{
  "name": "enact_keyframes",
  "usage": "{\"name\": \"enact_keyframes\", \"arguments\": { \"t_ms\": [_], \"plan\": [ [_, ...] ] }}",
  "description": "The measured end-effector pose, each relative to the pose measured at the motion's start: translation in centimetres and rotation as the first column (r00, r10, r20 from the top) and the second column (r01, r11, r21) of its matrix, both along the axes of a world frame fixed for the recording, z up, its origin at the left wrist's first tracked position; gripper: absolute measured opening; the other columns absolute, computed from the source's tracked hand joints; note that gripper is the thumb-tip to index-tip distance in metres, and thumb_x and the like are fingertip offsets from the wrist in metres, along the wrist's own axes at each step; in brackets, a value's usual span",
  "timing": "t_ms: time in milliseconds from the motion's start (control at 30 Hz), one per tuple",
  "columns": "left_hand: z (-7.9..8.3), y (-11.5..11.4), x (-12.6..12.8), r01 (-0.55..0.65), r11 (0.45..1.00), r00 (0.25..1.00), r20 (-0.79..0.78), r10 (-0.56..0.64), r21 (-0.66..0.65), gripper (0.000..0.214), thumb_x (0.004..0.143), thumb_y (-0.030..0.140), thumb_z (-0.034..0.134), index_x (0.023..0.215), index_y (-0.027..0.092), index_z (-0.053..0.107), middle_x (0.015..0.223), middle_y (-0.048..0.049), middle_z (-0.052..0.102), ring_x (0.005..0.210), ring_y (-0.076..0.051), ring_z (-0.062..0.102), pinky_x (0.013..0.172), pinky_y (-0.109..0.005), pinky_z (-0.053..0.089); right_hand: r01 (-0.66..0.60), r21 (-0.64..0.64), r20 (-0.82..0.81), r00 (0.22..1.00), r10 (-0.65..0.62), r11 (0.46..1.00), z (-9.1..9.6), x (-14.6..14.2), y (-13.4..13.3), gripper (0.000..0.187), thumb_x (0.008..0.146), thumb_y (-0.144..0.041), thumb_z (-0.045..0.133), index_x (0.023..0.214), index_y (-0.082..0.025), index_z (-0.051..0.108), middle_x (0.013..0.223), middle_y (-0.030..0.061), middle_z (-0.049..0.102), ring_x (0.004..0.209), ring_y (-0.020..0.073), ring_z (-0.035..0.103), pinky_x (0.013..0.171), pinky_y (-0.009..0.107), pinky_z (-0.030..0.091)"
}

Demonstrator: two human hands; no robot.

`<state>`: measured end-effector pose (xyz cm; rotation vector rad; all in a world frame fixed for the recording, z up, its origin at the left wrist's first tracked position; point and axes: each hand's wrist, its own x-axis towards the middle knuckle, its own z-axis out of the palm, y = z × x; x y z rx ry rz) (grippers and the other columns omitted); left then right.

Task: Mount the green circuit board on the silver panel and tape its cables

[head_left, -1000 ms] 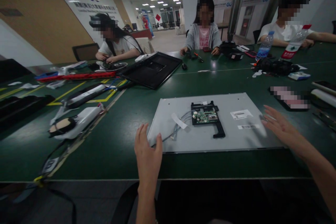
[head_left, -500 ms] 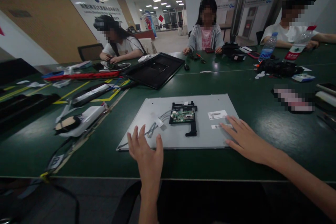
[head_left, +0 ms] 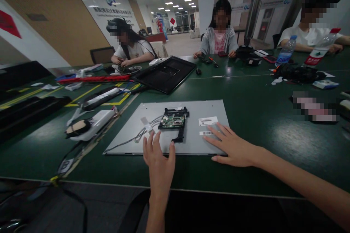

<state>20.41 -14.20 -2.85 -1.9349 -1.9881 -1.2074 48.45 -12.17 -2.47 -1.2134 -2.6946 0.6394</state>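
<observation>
A grey metal display panel (head_left: 131, 116) lies flat on the green table in front of me, back side up. Near its middle sits a green circuit board (head_left: 172, 121) in a black bracket (head_left: 179, 134), with grey cables (head_left: 142, 131) running off to the left. My right hand (head_left: 231, 145) rests with fingers spread over the panel's right front edge, its fingertips by two white labels (head_left: 208, 121). My left hand (head_left: 160, 156) is held above the front edge, fingers apart and holding nothing; whether it touches the panel I cannot tell.
Behind the panel lies a black monitor frame (head_left: 168, 74). To the left are a white device (head_left: 94, 125) and a cable (head_left: 72, 189). On the right are a phone (head_left: 314, 109), bottles (head_left: 286, 52) and a black bag (head_left: 298, 72). Three people sit across the table.
The panel has shifted left relative to the table, with my right hand moving left along with it. My left hand stays open near the front edge. The whole view has turned slightly left.
</observation>
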Motion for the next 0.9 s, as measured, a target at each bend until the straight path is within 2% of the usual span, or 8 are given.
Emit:
{"name": "enact_keyframes", "arguments": {
  "t_ms": [233, 400, 600, 733, 900],
  "plan": [
    [-0.4, -0.1, -0.6, 0.039, 0.999, 0.999, 0.026, -0.039, -0.015, 0.044, 0.093, 0.033, 0.053, 0.135, 0.021, 0.047, 0.143, -0.0159, 0.047, 0.144, -0.034, 0.03, 0.117, -0.055, 0.028, -0.054, 0.02, -0.035, 0.998, 0.055, 0.998, 0.1, -2.3, 1.6, 0.078, 0.091, -0.073, 0.041, 0.157, -0.035, 0.024, 0.167, 0.0023, 0.005, 0.15, 0.0386, -0.003, 0.119, 0.06, 0.008],
    [-0.4, 0.4, -0.5, 0.088, 0.996, 0.996, 0.01, -0.087, -0.033, 0.047, 0.092, 0.031, 0.053, 0.137, 0.02, 0.045, 0.147, -0.0158, 0.043, 0.145, -0.032, 0.029, 0.118, -0.054, 0.028, -0.02, 0.045, -0.043, 0.999, 0.022, 0.999, -0.3, -3.4, 1.6, 0.077, 0.091, -0.072, 0.039, 0.157, -0.034, 0.027, 0.167, 0.0032, 0.009, 0.15, 0.0387, -0.002, 0.119, 0.061, 0.008],
    [-0.4, 2.2, -1.4, 0.199, 0.964, 0.967, -0.123, -0.222, -0.176, 0.051, 0.089, 0.032, 0.055, 0.138, 0.016, 0.047, 0.149, -0.0177, 0.041, 0.145, -0.033, 0.03, 0.117, -0.054, 0.029, 0.007, 0.039, -0.043, 0.999, -0.006, 0.999, -0.1, -4.0, 1.3, 0.075, 0.092, -0.073, 0.033, 0.156, -0.034, 0.028, 0.167, 0.0023, 0.009, 0.15, 0.0387, -0.004, 0.118, 0.062, 0.007],
    [-0.3, 3.1, -2.5, 0.18, 0.962, 0.959, -0.182, -0.218, -0.205, 0.052, 0.09, 0.033, 0.054, 0.137, 0.012, 0.048, 0.147, -0.0214, 0.043, 0.141, -0.034, 0.038, 0.115, -0.053, 0.033, 0.003, 0.04, -0.041, 0.999, -0.001, 0.999, -0.1, -4.2, 1.3, 0.076, 0.092, -0.074, 0.033, 0.157, -0.034, 0.027, 0.167, 0.0028, 0.008, 0.15, 0.039, -0.002, 0.118, 0.062, 0.007],
    [0.3, 4.4, -3.2, 0.186, 0.924, 0.942, -0.205, -0.264, -0.333, 0.049, 0.093, 0.032, 0.047, 0.137, 0.01, 0.049, 0.145, -0.0221, 0.045, 0.136, -0.033, 0.045, 0.11, -0.05, 0.04, 0.018, 0.045, -0.051, 0.999, -0.016, 0.999, -0.1, -4.2, 1.2, 0.076, 0.092, -0.074, 0.032, 0.156, -0.034, 0.028, 0.167, 0.0029, 0.008, 0.15, 0.0382, 0.0, 0.119, 0.061, 0.007]
  ]
}}
